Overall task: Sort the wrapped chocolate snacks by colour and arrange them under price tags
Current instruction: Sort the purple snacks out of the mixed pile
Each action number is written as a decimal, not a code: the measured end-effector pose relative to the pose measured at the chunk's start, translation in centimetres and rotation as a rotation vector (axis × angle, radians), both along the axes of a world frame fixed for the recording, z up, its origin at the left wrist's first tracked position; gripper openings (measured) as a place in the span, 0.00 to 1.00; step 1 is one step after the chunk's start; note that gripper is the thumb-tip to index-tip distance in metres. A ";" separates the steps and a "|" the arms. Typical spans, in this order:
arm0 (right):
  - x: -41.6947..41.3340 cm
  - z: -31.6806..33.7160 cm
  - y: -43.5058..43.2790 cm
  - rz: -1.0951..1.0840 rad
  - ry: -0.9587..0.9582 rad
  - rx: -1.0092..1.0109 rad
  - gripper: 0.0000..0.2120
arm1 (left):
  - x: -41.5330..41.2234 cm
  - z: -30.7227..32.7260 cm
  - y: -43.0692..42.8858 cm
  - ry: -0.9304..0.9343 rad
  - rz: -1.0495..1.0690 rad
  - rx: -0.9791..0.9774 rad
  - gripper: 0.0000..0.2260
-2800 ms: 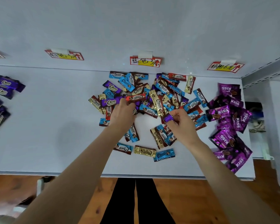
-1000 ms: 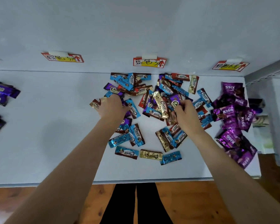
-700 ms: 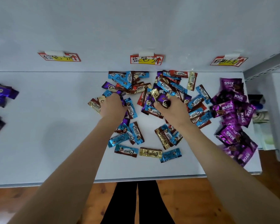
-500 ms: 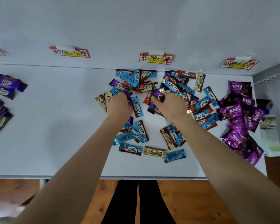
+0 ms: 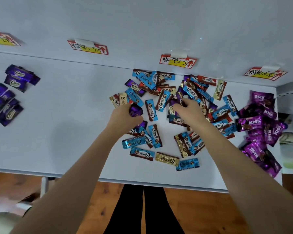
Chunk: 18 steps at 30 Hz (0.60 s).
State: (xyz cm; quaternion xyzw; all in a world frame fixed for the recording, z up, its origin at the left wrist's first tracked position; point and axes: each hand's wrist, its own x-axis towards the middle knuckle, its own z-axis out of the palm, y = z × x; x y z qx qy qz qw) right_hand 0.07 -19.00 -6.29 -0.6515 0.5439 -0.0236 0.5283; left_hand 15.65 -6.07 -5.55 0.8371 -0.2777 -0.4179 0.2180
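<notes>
The left hand curls round a bunch of purple snacks; the right hand pinches another purple snack in the mixed pile at its fingertips. They look light, and the slick foil will likely slip, so pinch the firm middle rather than the limp crimped ends.

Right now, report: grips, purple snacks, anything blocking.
Left grip holds purple snacks. Right grip touching purple wrapper in mixed pile, hold unclear. Pile crowds it.
</notes>
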 end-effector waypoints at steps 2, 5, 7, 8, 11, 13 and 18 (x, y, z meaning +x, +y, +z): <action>-1.0 0.4 0.0 -0.051 -0.040 0.033 0.08 | -0.4 -0.5 0.0 -0.078 -0.119 0.046 0.13; -2.6 1.1 -0.4 -0.174 -0.078 0.057 0.07 | -0.8 -1.1 -0.1 -0.248 -0.372 0.109 0.16; -3.5 1.5 -0.7 -0.249 -0.091 0.065 0.07 | -0.7 -1.5 -0.2 -0.319 -0.504 0.135 0.16; -3.9 1.7 -0.8 -0.275 -0.091 0.069 0.07 | -0.7 -1.6 -0.2 -0.333 -0.537 0.144 0.16; -4.1 1.8 -1.3 -0.289 -0.111 0.094 0.07 | -0.9 -1.6 -0.6 -0.381 -0.593 0.158 0.16; -3.9 1.6 -1.6 -0.256 -0.106 0.083 0.05 | -1.0 -1.5 -0.8 -0.420 -0.613 0.163 0.15; -2.9 0.5 -2.5 -0.165 -0.039 -0.063 0.11 | -0.9 -1.3 -1.0 -0.430 -0.599 0.141 0.13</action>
